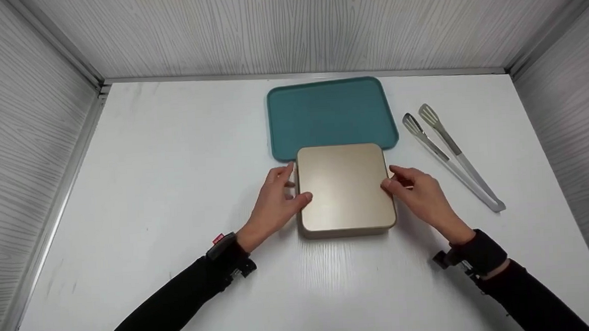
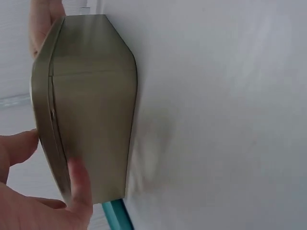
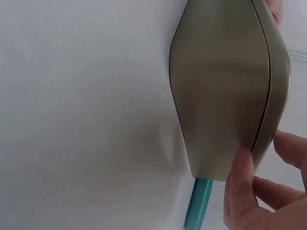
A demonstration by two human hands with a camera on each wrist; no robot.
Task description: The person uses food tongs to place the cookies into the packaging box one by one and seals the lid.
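A gold square tin with a rounded lid sits on the white table. My left hand grips the lid's left edge, thumb on the top rim and fingers against the side near the seam. On the opposite edge, my right hand pinches the lid in the same way, as the right wrist view shows with a fingertip at the seam. The lid still sits over the tin's body, a thin dark line between them. What the tin contains is hidden.
A teal tray lies just behind the tin, its front edge partly covered by it in the head view. Metal tongs lie spread to the right, beyond my right hand. Grey wood-grain panels enclose the table's back and sides.
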